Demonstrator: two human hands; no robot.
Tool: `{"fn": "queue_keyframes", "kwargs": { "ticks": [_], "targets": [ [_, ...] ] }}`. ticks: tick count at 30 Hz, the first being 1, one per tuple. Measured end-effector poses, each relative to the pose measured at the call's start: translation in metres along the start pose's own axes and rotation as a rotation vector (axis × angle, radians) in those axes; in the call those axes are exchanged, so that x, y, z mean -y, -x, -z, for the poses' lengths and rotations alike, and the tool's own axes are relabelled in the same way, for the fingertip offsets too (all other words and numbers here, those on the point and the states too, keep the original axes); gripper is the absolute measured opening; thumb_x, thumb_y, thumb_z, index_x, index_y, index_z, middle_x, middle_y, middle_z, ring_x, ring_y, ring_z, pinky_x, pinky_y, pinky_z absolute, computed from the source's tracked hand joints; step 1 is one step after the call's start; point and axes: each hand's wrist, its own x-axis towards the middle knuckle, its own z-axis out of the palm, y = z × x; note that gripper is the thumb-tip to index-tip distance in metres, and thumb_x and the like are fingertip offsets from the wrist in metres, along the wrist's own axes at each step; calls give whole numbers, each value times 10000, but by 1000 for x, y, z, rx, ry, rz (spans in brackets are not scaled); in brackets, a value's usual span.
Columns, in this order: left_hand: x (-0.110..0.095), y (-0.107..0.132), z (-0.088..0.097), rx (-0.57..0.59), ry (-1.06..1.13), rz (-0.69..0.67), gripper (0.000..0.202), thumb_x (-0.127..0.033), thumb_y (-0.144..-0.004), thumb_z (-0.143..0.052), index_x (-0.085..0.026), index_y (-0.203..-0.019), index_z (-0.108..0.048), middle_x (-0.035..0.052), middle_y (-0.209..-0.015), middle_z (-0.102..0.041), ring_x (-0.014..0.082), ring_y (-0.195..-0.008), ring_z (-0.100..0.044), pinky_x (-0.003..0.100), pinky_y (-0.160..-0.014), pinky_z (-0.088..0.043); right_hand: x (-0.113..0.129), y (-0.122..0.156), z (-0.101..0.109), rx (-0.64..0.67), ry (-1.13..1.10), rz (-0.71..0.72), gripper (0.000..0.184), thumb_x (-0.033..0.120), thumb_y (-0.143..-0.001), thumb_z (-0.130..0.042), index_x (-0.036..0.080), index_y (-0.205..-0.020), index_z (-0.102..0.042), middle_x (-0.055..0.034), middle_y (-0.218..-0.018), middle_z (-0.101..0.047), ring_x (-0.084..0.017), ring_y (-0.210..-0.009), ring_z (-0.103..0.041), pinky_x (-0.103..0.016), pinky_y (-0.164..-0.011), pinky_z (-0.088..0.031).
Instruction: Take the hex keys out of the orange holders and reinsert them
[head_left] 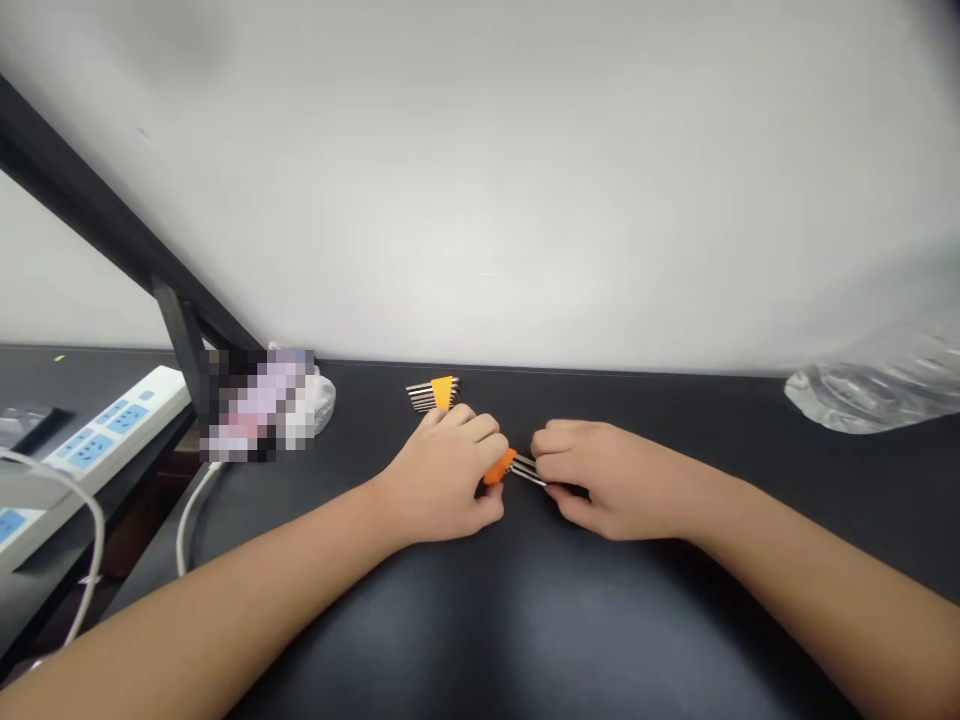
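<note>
The left hand (446, 470) is curled around an orange hex-key holder (498, 467) low over the black tabletop (480, 620), and the right hand (592, 478) pinches the steel hex keys (525, 468) sticking out of it. Several keys sit in the holder; whether any is out I cannot tell. A second hex-key set (433, 393) lies just beyond the left knuckles, seemingly untouched.
</note>
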Motion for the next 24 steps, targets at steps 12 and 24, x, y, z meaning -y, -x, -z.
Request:
{"fn": "queue_keyframes", "kwargs": {
  "ticks": [12, 24],
  "targets": [
    [5, 4, -2, -49, -69, 82, 190, -376, -881, -614, -203, -861, -540, 50, -944, -567, 226, -900, -524, 390, -806, -449, -32, 5, -1, -136, 82, -6, 174, 33, -743, -575, 191, -810, -550, -64, -1081, -613, -218, -925, -531, -411, -874, -449],
    [8, 3, -5, -55, -28, 82, 216, -380, -879, -647, -197, -858, -534, 55, -976, -584, 227, -910, -537, 389, -817, -462, -37, 8, -6, -180, -21, -72, 153, 109, -848, -593, 204, -967, -590, -74, -1116, -544, -169, -846, -558, -323, -744, -492]
  ]
}}
